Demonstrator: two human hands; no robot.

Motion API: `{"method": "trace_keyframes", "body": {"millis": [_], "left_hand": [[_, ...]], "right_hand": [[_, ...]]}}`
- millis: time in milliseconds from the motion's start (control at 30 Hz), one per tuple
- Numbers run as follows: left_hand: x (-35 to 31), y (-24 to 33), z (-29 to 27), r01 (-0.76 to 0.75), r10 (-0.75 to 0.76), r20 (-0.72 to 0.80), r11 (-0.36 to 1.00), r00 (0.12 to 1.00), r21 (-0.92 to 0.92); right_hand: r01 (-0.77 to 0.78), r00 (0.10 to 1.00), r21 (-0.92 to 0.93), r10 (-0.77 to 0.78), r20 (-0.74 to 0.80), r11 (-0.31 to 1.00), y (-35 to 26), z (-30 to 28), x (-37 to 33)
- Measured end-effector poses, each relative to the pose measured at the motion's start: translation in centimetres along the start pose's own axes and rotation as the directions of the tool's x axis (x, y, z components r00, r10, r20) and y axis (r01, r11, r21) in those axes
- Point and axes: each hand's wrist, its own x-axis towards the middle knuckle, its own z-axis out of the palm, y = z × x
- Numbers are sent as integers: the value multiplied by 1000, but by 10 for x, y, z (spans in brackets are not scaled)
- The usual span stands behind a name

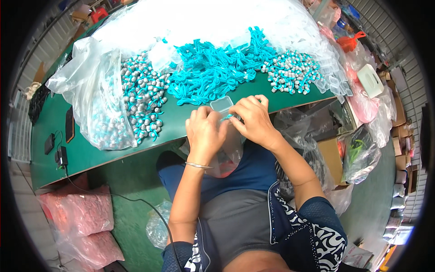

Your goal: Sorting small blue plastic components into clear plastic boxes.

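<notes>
Both my hands meet at the near edge of the green table. My left hand (204,132) has its fingers curled in at a small clear plastic box, whose lid (221,104) stands raised beyond the fingertips. My right hand (254,119) pinches at a bit of teal cord (226,117) over the box. The box's body is mostly hidden by my fingers. Below the hands, a clear plastic bag (230,156) hangs over my lap. Just ahead lies a heap of looped teal cords (208,70).
Small grey-and-teal plug-like pieces lie in piles at left (142,97) and right (293,70), the left beside a filled clear bag (102,104). Clear plastic boxes (333,79) heap behind. A phone (70,124) and black adapter (61,156) sit left; a cable (136,198) trails down.
</notes>
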Motion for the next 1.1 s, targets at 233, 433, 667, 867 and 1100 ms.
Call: {"method": "trace_keyframes", "body": {"millis": [233,433,667,867,1100], "left_hand": [[-3,-2,0,-12,12,1,1000,1000,4],[-3,-7,-1,-70,70,16,998,997,-3],[-3,-13,-2,-84,85,39,996,996,-29],[-3,-13,-2,-66,68,39,997,997,-42],[-3,-15,0,-68,70,40,996,997,-55]], "right_hand": [[-139,989,139,144,-27,981,25,-1,26],[-130,981,-91,115,-156,987,45,35,43],[-177,971,-24,170,-167,984,50,28,34],[-206,977,30,207,-57,978,53,13,13],[-146,982,15,146,-115,989,42,16,16]]}}
